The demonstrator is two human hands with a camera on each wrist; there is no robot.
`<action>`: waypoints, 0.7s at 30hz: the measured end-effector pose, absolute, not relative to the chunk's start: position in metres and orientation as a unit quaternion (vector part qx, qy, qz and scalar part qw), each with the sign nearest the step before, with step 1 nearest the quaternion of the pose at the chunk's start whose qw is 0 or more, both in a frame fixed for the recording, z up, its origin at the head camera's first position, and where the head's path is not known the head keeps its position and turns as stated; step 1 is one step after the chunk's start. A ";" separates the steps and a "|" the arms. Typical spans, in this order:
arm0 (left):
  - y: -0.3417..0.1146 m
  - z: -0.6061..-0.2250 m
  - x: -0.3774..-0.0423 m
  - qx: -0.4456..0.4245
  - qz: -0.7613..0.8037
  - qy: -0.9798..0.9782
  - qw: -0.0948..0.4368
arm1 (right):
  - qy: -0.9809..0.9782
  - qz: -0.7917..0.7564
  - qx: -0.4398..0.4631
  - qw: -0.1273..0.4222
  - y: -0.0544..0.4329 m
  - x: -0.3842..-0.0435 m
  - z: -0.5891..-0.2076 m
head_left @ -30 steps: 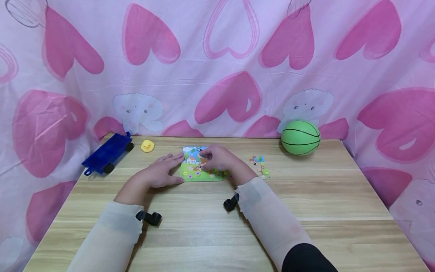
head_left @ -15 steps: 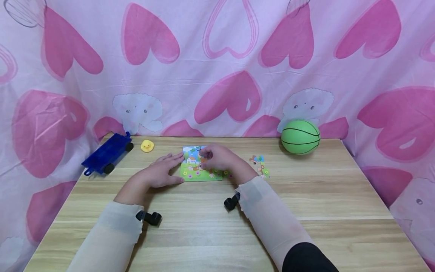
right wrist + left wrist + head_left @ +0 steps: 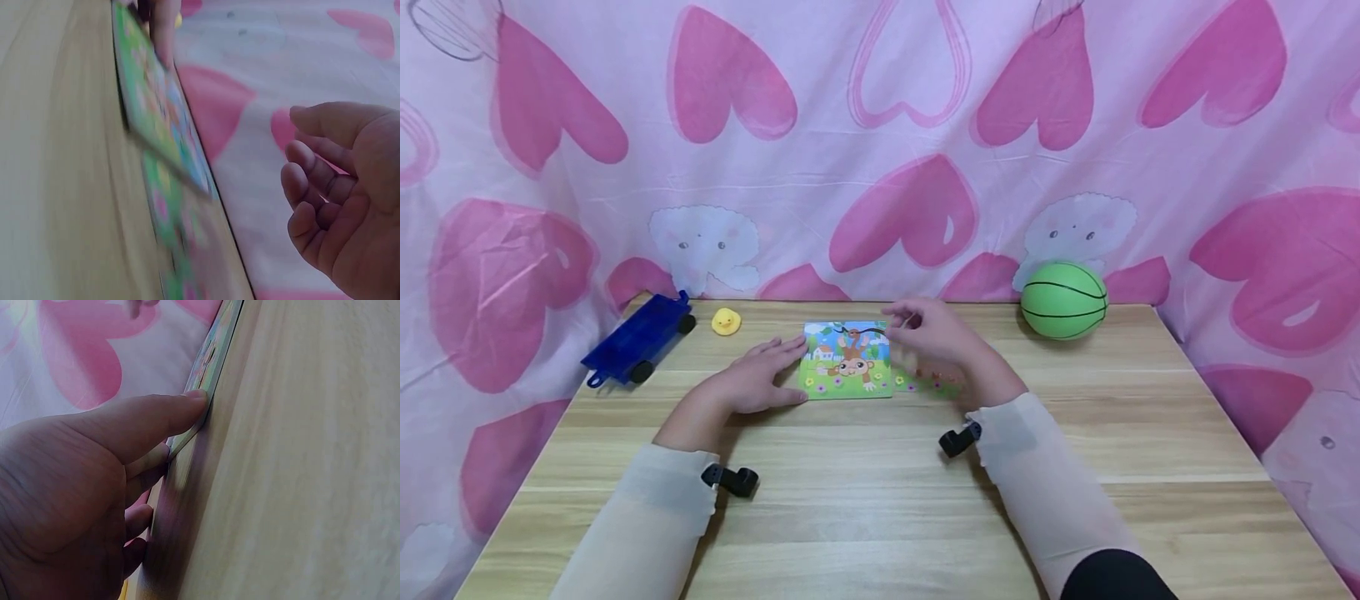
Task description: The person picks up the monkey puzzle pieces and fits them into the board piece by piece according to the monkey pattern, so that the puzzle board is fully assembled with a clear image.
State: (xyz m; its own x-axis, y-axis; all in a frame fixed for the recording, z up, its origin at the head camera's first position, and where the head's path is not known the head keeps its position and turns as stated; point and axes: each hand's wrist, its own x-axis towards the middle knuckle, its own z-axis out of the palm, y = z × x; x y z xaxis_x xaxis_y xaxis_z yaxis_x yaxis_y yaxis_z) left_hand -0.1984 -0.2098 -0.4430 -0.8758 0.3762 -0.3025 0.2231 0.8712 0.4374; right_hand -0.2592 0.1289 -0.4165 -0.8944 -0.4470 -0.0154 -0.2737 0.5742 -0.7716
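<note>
A square jigsaw puzzle (image 3: 848, 375) with a monkey, a house and flowers lies on the table. My left hand (image 3: 758, 380) rests at its left side with fingers outstretched, and the thumb (image 3: 181, 412) touches the board's near edge in the left wrist view. Just off the board's right side, my right hand (image 3: 934, 333) hovers with fingers loosely bent. In the right wrist view those fingers (image 3: 300, 181) hold nothing. Beneath the right hand, puzzle pieces (image 3: 908, 382) with flowers lie beside the board, partly hidden by it and blurred.
A blue toy cart (image 3: 643, 337) with black wheels sits at the table's left edge. Close to it is a yellow rubber duck (image 3: 726, 322). A green ball (image 3: 1063, 302) stands at the back right, before a pink heart-patterned curtain (image 3: 902, 212).
My right hand has lifted off the puzzle and moved right, uncovering the monkey picture. The left hand stays in place at the board's left side.
</note>
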 end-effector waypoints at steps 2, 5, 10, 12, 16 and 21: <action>-0.210 -0.443 -0.199 0.157 0.198 0.948 0.193 | 0.889 -0.402 -0.195 0.104 0.147 -0.260 -0.420; -0.210 -0.444 -0.199 0.158 0.197 0.948 0.192 | 0.891 -0.404 -0.169 0.119 0.176 -0.262 -0.426; -0.211 -0.444 -0.200 0.156 0.196 0.949 0.191 | 0.897 -0.400 -0.133 0.134 0.220 -0.260 -0.432; -0.211 -0.444 -0.200 0.155 0.196 0.949 0.192 | 0.905 -0.388 -0.122 0.128 0.233 -0.260 -0.434; -0.210 -0.442 -0.199 0.155 0.197 0.949 0.192 | 0.911 -0.377 -0.113 0.126 0.252 -0.260 -0.439; -0.209 -0.443 -0.198 0.152 0.202 0.948 0.194 | 0.908 -0.377 -0.113 0.140 0.262 -0.259 -0.442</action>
